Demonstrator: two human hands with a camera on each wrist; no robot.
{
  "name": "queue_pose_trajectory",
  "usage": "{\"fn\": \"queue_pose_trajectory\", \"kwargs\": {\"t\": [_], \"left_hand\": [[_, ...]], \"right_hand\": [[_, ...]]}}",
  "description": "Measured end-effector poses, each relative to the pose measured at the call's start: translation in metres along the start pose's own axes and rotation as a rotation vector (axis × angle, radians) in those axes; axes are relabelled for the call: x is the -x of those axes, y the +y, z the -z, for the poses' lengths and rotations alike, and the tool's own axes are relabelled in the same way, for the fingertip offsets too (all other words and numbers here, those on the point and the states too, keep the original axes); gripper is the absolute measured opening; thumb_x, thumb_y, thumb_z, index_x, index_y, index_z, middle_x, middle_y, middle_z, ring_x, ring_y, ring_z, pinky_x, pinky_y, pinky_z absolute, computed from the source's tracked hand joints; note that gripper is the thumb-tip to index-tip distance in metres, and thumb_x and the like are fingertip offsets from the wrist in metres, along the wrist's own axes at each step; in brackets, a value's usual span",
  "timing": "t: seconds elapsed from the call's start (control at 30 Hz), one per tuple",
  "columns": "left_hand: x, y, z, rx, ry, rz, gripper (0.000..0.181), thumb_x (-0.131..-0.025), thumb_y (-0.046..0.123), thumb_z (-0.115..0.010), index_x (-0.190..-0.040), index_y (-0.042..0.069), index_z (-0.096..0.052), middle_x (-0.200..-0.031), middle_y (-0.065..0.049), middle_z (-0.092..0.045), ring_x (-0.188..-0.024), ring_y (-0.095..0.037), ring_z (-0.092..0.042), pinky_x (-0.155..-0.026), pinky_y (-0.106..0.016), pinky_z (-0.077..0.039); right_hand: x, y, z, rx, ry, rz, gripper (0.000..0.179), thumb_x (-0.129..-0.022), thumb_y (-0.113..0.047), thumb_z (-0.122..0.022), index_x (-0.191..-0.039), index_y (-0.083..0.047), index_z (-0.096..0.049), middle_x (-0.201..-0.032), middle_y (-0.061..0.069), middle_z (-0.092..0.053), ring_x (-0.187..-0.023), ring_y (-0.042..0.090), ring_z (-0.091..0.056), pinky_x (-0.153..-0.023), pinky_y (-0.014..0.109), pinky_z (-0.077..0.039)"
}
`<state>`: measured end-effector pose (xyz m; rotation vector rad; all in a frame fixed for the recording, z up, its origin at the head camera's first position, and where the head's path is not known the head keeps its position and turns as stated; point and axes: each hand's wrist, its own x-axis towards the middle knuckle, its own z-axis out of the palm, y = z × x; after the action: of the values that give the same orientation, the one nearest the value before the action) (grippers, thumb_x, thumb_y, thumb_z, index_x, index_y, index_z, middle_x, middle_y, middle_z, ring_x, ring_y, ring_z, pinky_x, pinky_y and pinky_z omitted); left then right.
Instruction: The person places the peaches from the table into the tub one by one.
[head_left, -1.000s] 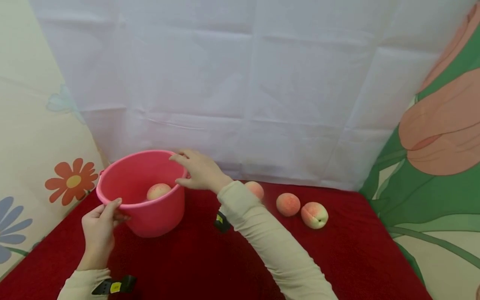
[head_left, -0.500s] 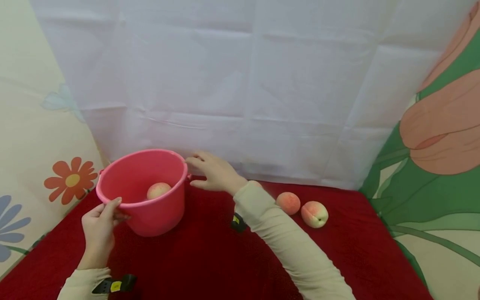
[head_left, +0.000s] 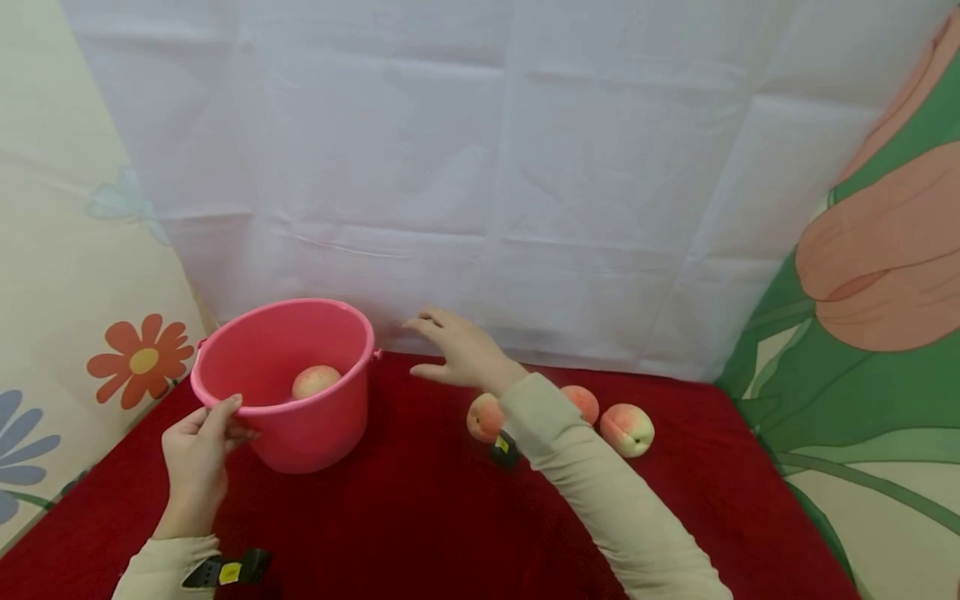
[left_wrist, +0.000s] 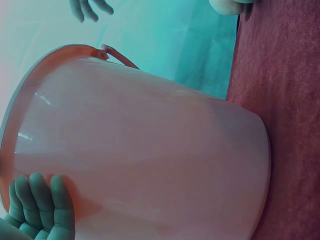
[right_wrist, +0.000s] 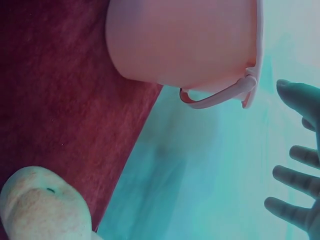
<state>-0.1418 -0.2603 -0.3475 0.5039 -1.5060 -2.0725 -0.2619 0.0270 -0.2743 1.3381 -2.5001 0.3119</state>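
A pink bucket (head_left: 315,437) stands at the left of the red cloth, with one peach (head_left: 316,382) inside it. My left hand (head_left: 197,458) pinches the near-left rim, thumb over the edge; in the left wrist view its fingers (left_wrist: 42,202) lie against the outer wall. To the right of the bucket my right hand (head_left: 468,354) hovers with fingers spread and nothing in it. Below its wrist lies a peach (head_left: 484,417), partly covered by the sleeve. The right wrist view shows a peach (right_wrist: 45,205) on the cloth and the bucket's handle (right_wrist: 217,97) hanging down behind.
Two more peaches lie further right: one (head_left: 582,403) partly behind the sleeve, the other (head_left: 627,430) beside it. A white cloth (head_left: 487,167) hangs right behind the red-covered table (head_left: 390,525). Printed floral sheets (head_left: 892,375) flank both sides.
My right hand has let go of the bucket's right rim and drawn away to the right. The left hand keeps its hold, and the bucket has hardly moved.
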Motion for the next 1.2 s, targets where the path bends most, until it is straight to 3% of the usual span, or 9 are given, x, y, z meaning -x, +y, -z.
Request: {"fn": "queue_pose_trajectory", "kwargs": {"t": [0.87,1.13,1.2], "left_hand": [[-0.001,-0.002,0.003,0.035,-0.015,-0.005,0.022,-0.084,0.014,-0.065,-0.063,0.01,-0.069,-0.053,0.0,-0.061,-0.044,-0.01,-0.059,-0.049,-0.02,-0.051],[-0.009,-0.014,0.008,0.061,-0.057,-0.093,0.019,-0.084,0.013,-0.065,-0.069,0.001,-0.069,-0.054,-0.003,-0.062,-0.045,-0.012,-0.059,-0.049,-0.021,-0.052],[-0.009,-0.013,0.008,0.06,-0.052,-0.081,0.019,-0.084,0.013,-0.066,-0.069,0.001,-0.069,-0.054,-0.003,-0.062,-0.045,-0.012,-0.059,-0.049,-0.021,-0.052]], "right_hand": [[0.049,0.019,-0.018,-0.003,-0.062,-0.04,0.056,-0.082,-0.036,-0.066,-0.129,-0.012,-0.049,-0.125,0.01,-0.048,-0.111,0.024,-0.049,-0.088,0.039,-0.046],[0.059,0.027,-0.036,0.008,-0.087,-0.119,0.057,-0.079,-0.037,-0.069,-0.127,-0.013,-0.05,-0.125,0.01,-0.046,-0.11,0.025,-0.049,-0.085,0.039,-0.047],[0.062,0.03,-0.04,0.007,-0.089,-0.141,0.058,-0.077,-0.037,-0.071,-0.126,-0.012,-0.052,-0.124,0.011,-0.047,-0.109,0.026,-0.049,-0.085,0.039,-0.046]]}}
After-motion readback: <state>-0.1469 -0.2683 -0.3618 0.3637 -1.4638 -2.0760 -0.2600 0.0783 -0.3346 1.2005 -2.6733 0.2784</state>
